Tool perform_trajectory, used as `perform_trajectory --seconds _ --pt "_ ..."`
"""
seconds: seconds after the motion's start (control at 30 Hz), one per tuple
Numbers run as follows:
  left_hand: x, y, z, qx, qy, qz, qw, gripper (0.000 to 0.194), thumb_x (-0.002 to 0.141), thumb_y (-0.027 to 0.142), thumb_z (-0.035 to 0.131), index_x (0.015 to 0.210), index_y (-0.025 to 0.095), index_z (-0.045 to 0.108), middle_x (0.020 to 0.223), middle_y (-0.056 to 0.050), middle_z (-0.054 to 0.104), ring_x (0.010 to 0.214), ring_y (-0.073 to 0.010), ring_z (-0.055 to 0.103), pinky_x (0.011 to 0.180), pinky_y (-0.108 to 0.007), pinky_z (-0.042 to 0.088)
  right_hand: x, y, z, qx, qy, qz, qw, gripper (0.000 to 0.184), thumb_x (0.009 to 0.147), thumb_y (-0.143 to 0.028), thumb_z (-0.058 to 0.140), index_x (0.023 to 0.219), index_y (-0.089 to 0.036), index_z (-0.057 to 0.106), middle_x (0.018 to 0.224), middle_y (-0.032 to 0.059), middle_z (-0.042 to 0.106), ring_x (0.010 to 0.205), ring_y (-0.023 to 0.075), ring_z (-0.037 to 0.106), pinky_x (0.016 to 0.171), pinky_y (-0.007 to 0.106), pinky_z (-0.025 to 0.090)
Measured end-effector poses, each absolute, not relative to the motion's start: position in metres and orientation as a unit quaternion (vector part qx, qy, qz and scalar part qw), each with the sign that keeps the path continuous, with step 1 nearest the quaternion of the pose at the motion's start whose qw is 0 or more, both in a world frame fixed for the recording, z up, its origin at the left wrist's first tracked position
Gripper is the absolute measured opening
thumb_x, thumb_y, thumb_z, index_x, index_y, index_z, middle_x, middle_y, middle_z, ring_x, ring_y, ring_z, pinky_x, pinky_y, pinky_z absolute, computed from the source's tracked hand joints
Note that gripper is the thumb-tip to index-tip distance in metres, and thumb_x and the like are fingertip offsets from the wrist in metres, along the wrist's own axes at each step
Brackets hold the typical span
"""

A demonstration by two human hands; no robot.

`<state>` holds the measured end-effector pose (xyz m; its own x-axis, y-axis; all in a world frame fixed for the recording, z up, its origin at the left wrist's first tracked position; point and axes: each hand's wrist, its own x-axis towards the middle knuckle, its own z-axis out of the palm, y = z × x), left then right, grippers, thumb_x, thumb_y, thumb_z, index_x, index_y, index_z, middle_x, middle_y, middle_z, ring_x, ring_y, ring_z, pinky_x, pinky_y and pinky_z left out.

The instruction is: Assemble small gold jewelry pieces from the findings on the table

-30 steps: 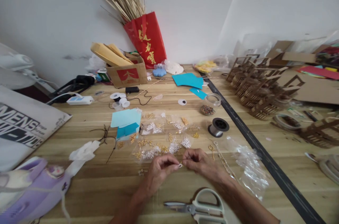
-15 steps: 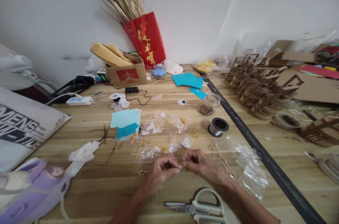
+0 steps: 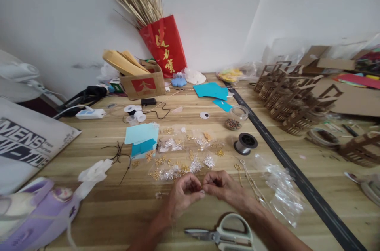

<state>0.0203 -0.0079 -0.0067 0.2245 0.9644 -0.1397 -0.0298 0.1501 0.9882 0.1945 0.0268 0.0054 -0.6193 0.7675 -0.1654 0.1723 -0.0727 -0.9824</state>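
Observation:
My left hand [image 3: 184, 192] and my right hand [image 3: 222, 186] meet fingertip to fingertip over the wooden table. Both are closed in a pinch around something tiny and shiny between them, too small to name. Right behind the fingers lie small piles of silver [image 3: 196, 164] and gold beads or findings [image 3: 160, 160], partly in clear bags. Below my hands rests a pair of scissors [image 3: 221, 235] with pale handles, blades pointing left. Gold and silver chains [image 3: 251, 177] lie just right of my right hand. A small shiny piece [image 3: 160, 195] sits left of my left hand.
A spool of thin wire [image 3: 246, 143], a jar of colored beads [image 3: 233, 124] and crumpled plastic bags [image 3: 283, 191] lie to the right. Brown woven baskets [image 3: 292, 102] stand beyond a black strip [image 3: 268, 136]. Blue cards [image 3: 144, 140] and a purple object [image 3: 38, 219] are left.
Both hands stay pinched together, with only a slight shift of the fingers. The whole view has moved a little; the things on the table lie as before.

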Motion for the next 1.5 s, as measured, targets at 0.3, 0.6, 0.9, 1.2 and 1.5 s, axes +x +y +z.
perform_trajectory --seconds 0.3,0.6,0.9,1.2,1.5 --pt "0.018 -0.007 -0.006 0.508 0.463 0.418 0.595 0.019 0.061 0.023 0.071 0.066 0.014 0.056 0.064 0.001 0.056 0.061 -0.0113 0.051 0.058 -0.021 0.04 0.193 0.026 0.011 -0.355 -0.621 0.655 0.246 0.029 0.073 -0.042 0.064 0.071 -0.014 0.059 0.052 -0.0066 0.036 0.049 0.0069 0.028 0.046 0.021 0.019" --pt "0.021 -0.007 -0.002 0.492 0.476 0.418 0.597 0.02 0.059 0.024 0.072 0.065 0.015 0.055 0.062 0.002 0.057 0.06 -0.0114 0.052 0.057 -0.021 0.039 0.192 0.026 0.009 -0.372 -0.641 0.627 0.24 0.025 0.074 -0.038 0.064 0.069 -0.015 0.058 0.05 -0.0076 0.033 0.048 0.0066 0.026 0.045 0.022 0.018" --pt "0.019 -0.005 -0.001 0.495 0.491 0.405 0.591 0.015 0.066 0.025 0.068 0.069 0.014 0.059 0.063 0.0 0.058 0.062 -0.0124 0.053 0.059 -0.022 0.04 0.193 0.025 0.003 -0.392 -0.686 0.56 0.248 0.022 0.079 -0.034 0.059 0.072 -0.014 0.059 0.057 -0.0044 0.04 0.053 0.0084 0.034 0.048 0.021 0.025" --pt "0.018 -0.006 -0.003 0.51 0.499 0.407 0.57 0.014 0.066 0.024 0.067 0.064 0.013 0.058 0.059 0.001 0.056 0.058 -0.0119 0.05 0.056 -0.022 0.037 0.193 0.022 0.001 -0.39 -0.704 0.543 0.241 0.021 0.08 -0.035 0.058 0.073 -0.015 0.059 0.057 -0.005 0.036 0.053 0.0086 0.032 0.048 0.021 0.024" --pt "0.02 -0.005 0.005 0.453 0.496 0.414 0.614 0.018 0.06 0.027 0.071 0.062 0.014 0.059 0.057 0.001 0.057 0.057 -0.0113 0.05 0.055 -0.022 0.037 0.193 0.023 -0.002 -0.394 -0.7 0.54 0.25 0.02 0.078 -0.035 0.06 0.072 -0.015 0.06 0.056 -0.0049 0.037 0.052 0.0082 0.033 0.046 0.021 0.023"
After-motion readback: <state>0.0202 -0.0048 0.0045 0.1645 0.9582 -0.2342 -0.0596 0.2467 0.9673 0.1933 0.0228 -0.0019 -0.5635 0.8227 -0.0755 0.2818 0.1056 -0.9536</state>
